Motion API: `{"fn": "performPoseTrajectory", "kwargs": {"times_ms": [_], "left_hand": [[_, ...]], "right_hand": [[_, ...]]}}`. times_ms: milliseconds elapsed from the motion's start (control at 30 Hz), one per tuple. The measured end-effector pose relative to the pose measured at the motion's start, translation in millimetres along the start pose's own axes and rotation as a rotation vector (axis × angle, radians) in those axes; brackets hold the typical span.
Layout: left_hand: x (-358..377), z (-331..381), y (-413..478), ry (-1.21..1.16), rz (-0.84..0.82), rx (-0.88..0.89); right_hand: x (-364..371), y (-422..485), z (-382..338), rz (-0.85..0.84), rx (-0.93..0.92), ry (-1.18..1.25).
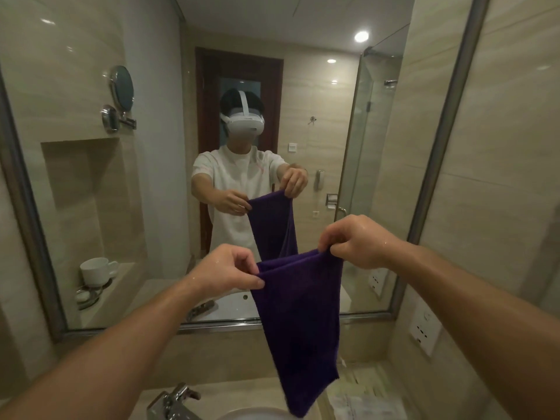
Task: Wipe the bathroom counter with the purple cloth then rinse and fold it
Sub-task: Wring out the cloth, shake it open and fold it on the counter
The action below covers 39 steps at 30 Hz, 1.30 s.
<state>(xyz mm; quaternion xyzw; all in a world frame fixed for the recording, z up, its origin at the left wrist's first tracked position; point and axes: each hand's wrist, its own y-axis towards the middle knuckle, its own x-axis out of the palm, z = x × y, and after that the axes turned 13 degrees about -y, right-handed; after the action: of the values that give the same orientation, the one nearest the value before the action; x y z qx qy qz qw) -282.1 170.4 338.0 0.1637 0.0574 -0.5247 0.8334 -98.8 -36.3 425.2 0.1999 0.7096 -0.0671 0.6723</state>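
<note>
Head view, hands [225,269] [357,241] pinching purple cloth [300,313]

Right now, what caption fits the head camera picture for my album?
The left hand and right hand pinch the cloth by its top corners, hanging it before the mirror, over the sink.

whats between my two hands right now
In the head view, the top edge of the purple cloth spans from the left hand to the right hand; both pinch it.

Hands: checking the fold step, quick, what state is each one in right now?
Left hand: closed, pinching the purple cloth at its top edge.
Right hand: closed, pinching the cloth's other top corner.
</note>
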Motion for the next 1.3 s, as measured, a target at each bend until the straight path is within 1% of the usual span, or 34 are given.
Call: {"fn": "performPoseTrajectory", "kwargs": {"times_ms": [100, 200, 267, 333, 467, 600, 700, 833, 933, 967, 1033, 1100, 1167, 1233, 1300], "left_hand": [[-11.1, 20.5, 0.5, 0.008, 0.037, 0.085], [-24.4, 40.1, -9.3, 0.058, -0.050, 0.147], [-35.6, 47.9, -19.2, 0.173, -0.085, 0.178], [-48.1, 52.4, -29.1, 0.326, -0.059, 0.218], [-70.1, 51.8, -53.8, 0.483, -0.044, 0.251], [-78.9, 48.0, -64.4, 0.616, -0.079, 0.211], [-80.3, 46.4, -65.2, 0.622, -0.112, 0.187], [-70.2, 47.4, -62.1, 0.537, -0.161, 0.191], [-60.4, 48.8, -54.6, 0.643, -0.211, 0.177], [-59.0, 48.6, -51.3, 0.673, -0.198, 0.146], [-57.4, 46.8, -45.4, 0.675, -0.113, 0.096], [-56.3, 45.0, -40.0, 0.612, -0.009, 0.076], [-55.2, 46.5, -36.7, 0.565, 0.057, 0.052], [-55.7, 51.2, -35.6, 0.621, 0.056, 0.020], [-57.8, 57.9, -38.3, 0.724, 0.019, 0.000]], "right_hand": [[4.3, 1.3, -0.1, 0.029, -0.017, -0.008], [4.8, 10.7, -13.2, 0.044, -0.074, 0.024], [4.4, 19.8, -24.7, 0.035, -0.116, 0.059], [4.1, 29.9, -35.2, 0.055, -0.141, 0.102], [3.5, 47.7, -54.6, 0.066, -0.170, 0.152], [4.6, 57.9, -67.8, 0.056, -0.234, 0.102], [2.7, 60.7, -73.3, 0.070, -0.253, 0.054], [-1.9, 60.7, -72.5, 0.111, -0.267, 0.022], [-5.0, 60.0, -69.3, 0.083, -0.278, -0.025], [-5.4, 59.4, -67.6, 0.075, -0.278, -0.037], [-6.4, 57.9, -63.3, 0.077, -0.265, -0.041], [-7.7, 55.2, -59.1, 0.096, -0.257, -0.032], [-9.2, 52.8, -57.0, 0.108, -0.254, -0.030], [-9.3, 51.1, -56.9, 0.102, -0.245, -0.051], [-8.1, 50.0, -57.7, 0.103, -0.236, -0.040]]}}
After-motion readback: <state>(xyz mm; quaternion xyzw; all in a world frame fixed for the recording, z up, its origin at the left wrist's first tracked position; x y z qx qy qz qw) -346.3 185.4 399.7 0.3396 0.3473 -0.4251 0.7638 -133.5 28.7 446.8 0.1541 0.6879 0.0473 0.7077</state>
